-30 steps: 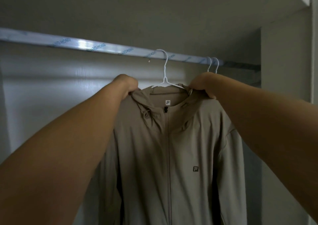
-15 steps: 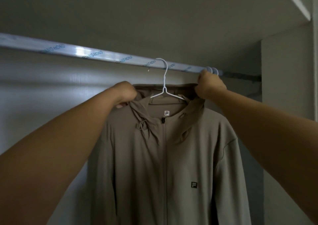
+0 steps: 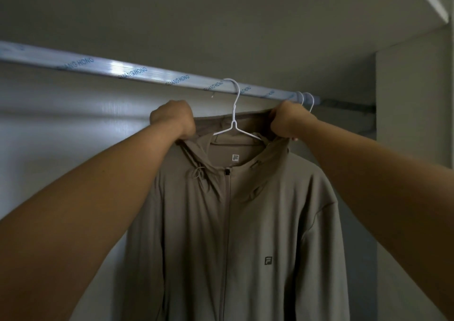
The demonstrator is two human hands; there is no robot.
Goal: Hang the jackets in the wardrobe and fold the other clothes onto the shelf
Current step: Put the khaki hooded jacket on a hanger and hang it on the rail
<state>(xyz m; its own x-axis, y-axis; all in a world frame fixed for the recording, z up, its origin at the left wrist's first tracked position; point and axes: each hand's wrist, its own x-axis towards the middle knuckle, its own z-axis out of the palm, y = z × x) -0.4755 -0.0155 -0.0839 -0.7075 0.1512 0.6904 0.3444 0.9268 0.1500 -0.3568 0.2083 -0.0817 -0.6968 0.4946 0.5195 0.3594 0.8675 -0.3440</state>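
A beige hooded zip jacket (image 3: 258, 222) hangs on a white wire hanger (image 3: 234, 124), whose hook sits over the wardrobe rail (image 3: 137, 74). My left hand (image 3: 173, 119) grips the left edge of the jacket's hood. My right hand (image 3: 291, 122) grips the right edge of the hood, just under the rail. Both arms reach up and forward. The jacket faces me, zipped, with a small logo on its chest.
Two more white hanger hooks (image 3: 305, 99) sit on the rail just right of my right hand. The wardrobe's side panel (image 3: 412, 104) stands at the right, its back wall (image 3: 61, 129) behind, and its top panel close above the rail.
The jacket and hanger rose toward the rail, and the hook now sits over it. Both hands went up with the hood, keeping their grip.
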